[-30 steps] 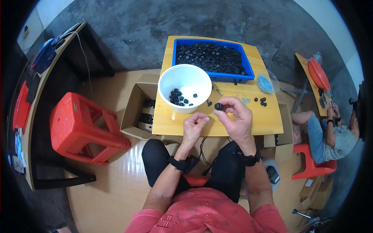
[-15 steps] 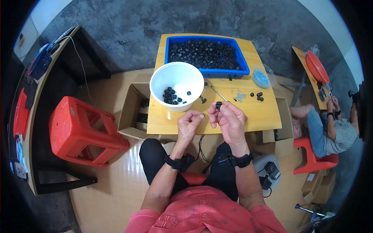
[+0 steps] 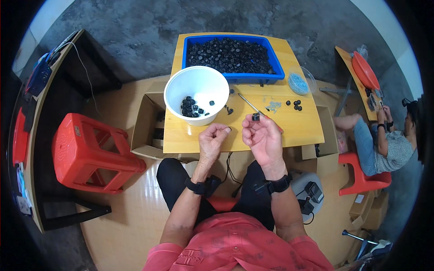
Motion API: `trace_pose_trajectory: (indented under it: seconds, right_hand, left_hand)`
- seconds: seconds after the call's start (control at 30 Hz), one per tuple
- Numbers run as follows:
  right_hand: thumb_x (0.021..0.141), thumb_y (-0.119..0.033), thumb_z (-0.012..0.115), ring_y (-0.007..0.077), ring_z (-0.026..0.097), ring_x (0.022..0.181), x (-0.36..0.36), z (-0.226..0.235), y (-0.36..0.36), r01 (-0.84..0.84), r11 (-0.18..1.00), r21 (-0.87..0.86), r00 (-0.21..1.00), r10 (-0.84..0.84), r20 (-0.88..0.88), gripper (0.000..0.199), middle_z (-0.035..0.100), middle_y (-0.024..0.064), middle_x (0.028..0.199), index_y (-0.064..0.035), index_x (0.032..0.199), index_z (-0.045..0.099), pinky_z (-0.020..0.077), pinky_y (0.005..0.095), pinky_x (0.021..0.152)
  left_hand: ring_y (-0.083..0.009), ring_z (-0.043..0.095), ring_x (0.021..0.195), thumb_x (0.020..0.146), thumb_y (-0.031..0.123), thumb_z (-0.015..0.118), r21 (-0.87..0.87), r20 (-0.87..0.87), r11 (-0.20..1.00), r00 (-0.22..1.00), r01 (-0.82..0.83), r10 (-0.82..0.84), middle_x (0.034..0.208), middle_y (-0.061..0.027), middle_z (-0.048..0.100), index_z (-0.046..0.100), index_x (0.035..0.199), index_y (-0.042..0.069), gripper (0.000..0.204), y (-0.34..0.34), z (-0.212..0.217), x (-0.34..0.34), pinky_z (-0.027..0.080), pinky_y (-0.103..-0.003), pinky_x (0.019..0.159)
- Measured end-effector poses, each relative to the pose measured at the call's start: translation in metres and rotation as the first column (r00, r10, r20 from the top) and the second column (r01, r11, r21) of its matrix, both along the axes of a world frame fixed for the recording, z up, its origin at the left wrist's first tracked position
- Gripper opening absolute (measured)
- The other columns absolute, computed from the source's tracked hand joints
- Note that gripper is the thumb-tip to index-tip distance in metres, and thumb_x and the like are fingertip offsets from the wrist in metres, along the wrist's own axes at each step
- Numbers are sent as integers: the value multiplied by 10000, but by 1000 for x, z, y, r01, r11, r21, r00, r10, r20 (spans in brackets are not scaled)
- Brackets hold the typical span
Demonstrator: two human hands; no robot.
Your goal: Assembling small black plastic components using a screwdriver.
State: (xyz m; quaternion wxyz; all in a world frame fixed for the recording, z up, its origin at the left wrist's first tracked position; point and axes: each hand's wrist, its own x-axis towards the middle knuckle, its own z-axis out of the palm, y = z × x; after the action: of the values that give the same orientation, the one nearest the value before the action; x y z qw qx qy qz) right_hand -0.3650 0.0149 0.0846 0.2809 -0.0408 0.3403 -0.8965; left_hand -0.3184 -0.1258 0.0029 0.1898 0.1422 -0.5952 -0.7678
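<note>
Bench [image 3: 303, 132] before you: blue tray [image 3: 257, 79] heaped with black parts [image 3: 230, 54], white bucket [image 3: 203, 86] holding few, so most seems left. Your right hand [image 3: 264, 136] grips a black piece [image 3: 256, 117] above the bench, palm now turned upward, unlike a second ago; your left hand [image 3: 211, 142] pinches a dark bit [image 3: 229, 129].

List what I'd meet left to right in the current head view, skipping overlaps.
Red plastic stool → white bucket → right hand holding black part → clear tub of light-blue pieces → far-right red basin.
</note>
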Motion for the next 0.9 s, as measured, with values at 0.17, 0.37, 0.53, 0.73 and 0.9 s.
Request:
trace_pose_trajectory:
  seconds: [0.17, 0.37, 0.53, 0.73, 0.9]
  right_hand:
    - [894, -222, 454, 172, 547, 678, 4, 1, 3, -43, 999, 24, 999, 43, -23, 297, 609, 126, 861, 33, 995, 567, 424, 280, 548]
    - [874, -181, 462, 166, 551, 680, 6, -2, 5, -36, 997, 73, 997, 41, -69, 271, 603, 124, 858, 38, 995, 567, 436, 272, 547]
    - [871, -155, 461, 165, 556, 673, 7, -3, 7, -35, 999, 20, 998, 36, -60, 261, 604, 125, 860, 40, 1015, 558, 437, 270, 545]
    - [871, -127, 451, 165, 556, 666, 6, -7, 12, -61, 998, -20, 998, 60, -33, 271, 601, 128, 876, 35, 1072, 534, 436, 267, 538]
    - [869, -105, 439, 168, 556, 665, 4, -20, 15, -67, 998, -18, 998, 67, 8, 314, 597, 129, 882, 30, 1149, 481, 435, 267, 536]
  left_hand:
    - [13, 334, 495, 800, 57, 669, 28, 19, 1000, 1000, 9, -9, 574, 104, 443, 645, 823, 22, 48, 0, 5, 1, 241, -161, 443]
    - [10, 337, 492, 799, 61, 669, -3, 37, 1000, 999, 12, -12, 572, 102, 443, 645, 828, 19, 56, 0, 4, 2, 244, -161, 442]
    - [9, 337, 494, 797, 64, 672, -11, 52, 1000, 999, 13, -12, 570, 104, 436, 645, 827, 18, 62, 1, 5, 1, 244, -162, 443]
    - [8, 339, 499, 798, 67, 671, -18, 57, 1000, 998, 4, -3, 570, 104, 431, 645, 823, 16, 62, 0, 3, 2, 251, -160, 447]
    - [7, 337, 503, 800, 64, 667, -72, 85, 997, 996, 2, 4, 572, 102, 435, 646, 826, 12, 62, 0, 5, 1, 252, -159, 451]
